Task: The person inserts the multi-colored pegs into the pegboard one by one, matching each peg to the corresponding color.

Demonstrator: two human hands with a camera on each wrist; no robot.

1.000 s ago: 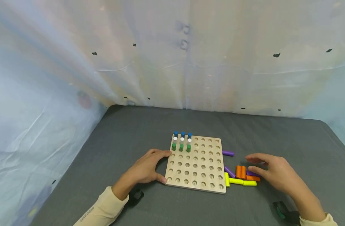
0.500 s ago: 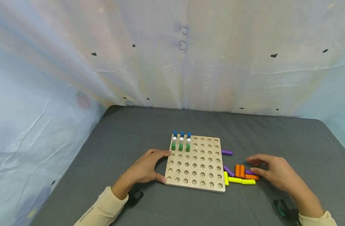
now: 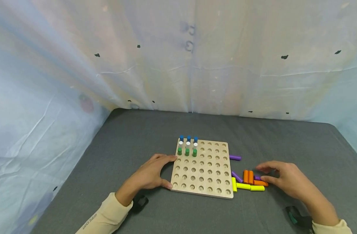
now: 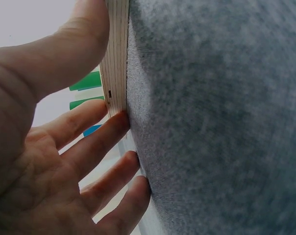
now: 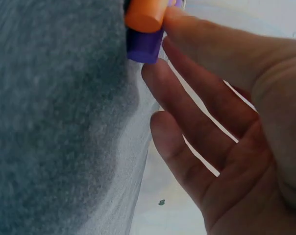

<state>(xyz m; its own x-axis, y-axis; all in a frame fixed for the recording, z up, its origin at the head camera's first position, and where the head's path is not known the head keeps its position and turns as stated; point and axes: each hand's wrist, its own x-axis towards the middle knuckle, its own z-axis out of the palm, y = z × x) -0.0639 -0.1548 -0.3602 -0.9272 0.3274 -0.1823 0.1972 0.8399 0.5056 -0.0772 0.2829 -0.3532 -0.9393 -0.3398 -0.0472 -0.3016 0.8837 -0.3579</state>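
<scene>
A square wooden pegboard (image 3: 197, 178) lies on the dark table. Blue pegs (image 3: 188, 139), white pegs (image 3: 188, 144) and green pegs (image 3: 187, 152) stand in rows at its far left corner. Along the board's left side rests my left hand (image 3: 149, 174), thumb at the near corner and forefinger further up; its fingers lie extended by the board's layered edge (image 4: 116, 58) in the left wrist view. My right hand (image 3: 286, 178) reaches over the loose pegs, fingers loosely bent. Its thumb is right at an orange peg (image 5: 147, 17), with the fingertips close to a purple peg (image 5: 144, 48).
Two orange pegs (image 3: 248, 177) lie side by side left of my right hand. Yellow pegs (image 3: 243, 186) lie in front of them. Two more purple pegs (image 3: 235, 158) lie by the board's right edge. A pale hanging sheet (image 3: 219, 65) bounds the table (image 3: 155, 130) behind.
My right hand has edged down and in toward the purple and orange pegs, its thumb now overlapping them. The left hand and the pegs in the board have stayed put.
</scene>
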